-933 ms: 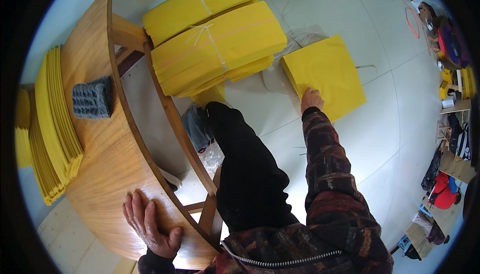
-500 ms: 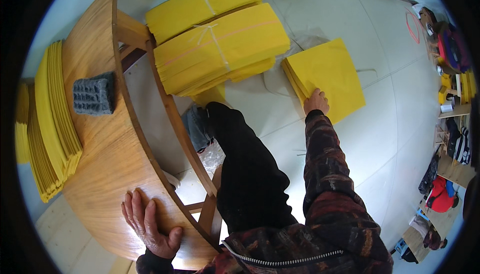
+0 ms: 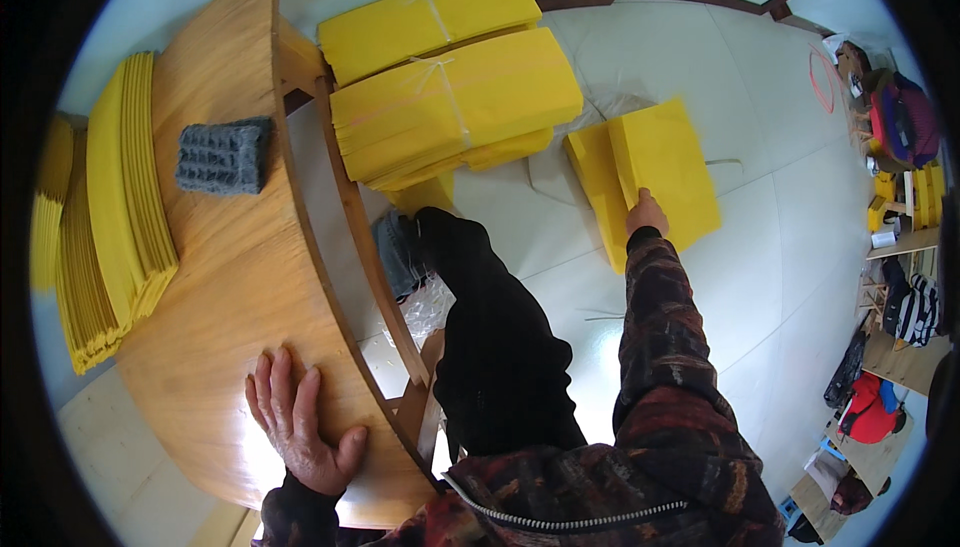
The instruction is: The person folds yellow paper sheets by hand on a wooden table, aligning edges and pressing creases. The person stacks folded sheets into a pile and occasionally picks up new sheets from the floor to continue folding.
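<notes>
My left hand (image 3: 300, 427) lies flat on the wooden table (image 3: 240, 307), fingers spread, holding nothing. Down at the right, my right hand (image 3: 648, 215) is closed on the near edge of some yellow paper sheets (image 3: 668, 162). These are lifted and shifted off the lower yellow stack (image 3: 597, 182) on the floor, whose left part shows beneath them. How many sheets are in my grip I cannot tell. A dark grey knitted item (image 3: 222, 155) rests toward the table's far end. Along the table's left side stand folded yellow sheets (image 3: 125, 207).
Two tied bundles of yellow paper (image 3: 455, 97) sit beyond the table, by the wall. A wooden crossbar (image 3: 365, 237) runs beside the table, near my black-clad leg (image 3: 510, 347). Clear plastic (image 3: 425, 309) lies on the tiled floor. Low benches with bags (image 3: 875, 409) line the far right.
My right hand has taken hold of upper sheets and moved them rightward, uncovering the left part of the stack. My left hand stays on the table. The view has shifted slightly.
</notes>
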`<act>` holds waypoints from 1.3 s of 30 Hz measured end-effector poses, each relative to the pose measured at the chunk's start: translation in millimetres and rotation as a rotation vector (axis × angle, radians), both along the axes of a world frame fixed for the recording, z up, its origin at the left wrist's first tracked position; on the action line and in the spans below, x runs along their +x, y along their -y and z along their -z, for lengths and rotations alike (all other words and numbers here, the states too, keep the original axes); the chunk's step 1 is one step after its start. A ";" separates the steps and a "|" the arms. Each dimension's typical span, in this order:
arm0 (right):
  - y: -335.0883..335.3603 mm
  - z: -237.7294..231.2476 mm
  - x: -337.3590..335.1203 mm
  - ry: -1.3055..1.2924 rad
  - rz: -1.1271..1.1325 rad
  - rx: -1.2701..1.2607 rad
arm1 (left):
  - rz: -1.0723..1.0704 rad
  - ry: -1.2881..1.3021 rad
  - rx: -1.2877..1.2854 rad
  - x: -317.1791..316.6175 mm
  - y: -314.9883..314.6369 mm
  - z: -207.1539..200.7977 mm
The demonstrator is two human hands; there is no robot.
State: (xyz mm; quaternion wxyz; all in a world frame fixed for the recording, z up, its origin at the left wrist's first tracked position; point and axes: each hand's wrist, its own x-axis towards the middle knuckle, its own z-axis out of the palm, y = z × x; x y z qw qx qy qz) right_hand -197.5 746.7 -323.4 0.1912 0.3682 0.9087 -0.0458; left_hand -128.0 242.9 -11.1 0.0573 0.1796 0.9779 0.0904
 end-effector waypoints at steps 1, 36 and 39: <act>-4.9 -8.4 -0.9 0.006 -0.003 -0.001 | -0.003 -0.006 0.000 0.0 -0.1 0.0; 365.2 -378.5 61.3 -0.362 -0.242 -2.008 | -0.851 -0.127 1.505 265.3 160.0 29.6; 394.4 -305.0 80.6 -0.098 0.100 -2.013 | -1.030 -0.029 1.634 306.5 167.4 36.8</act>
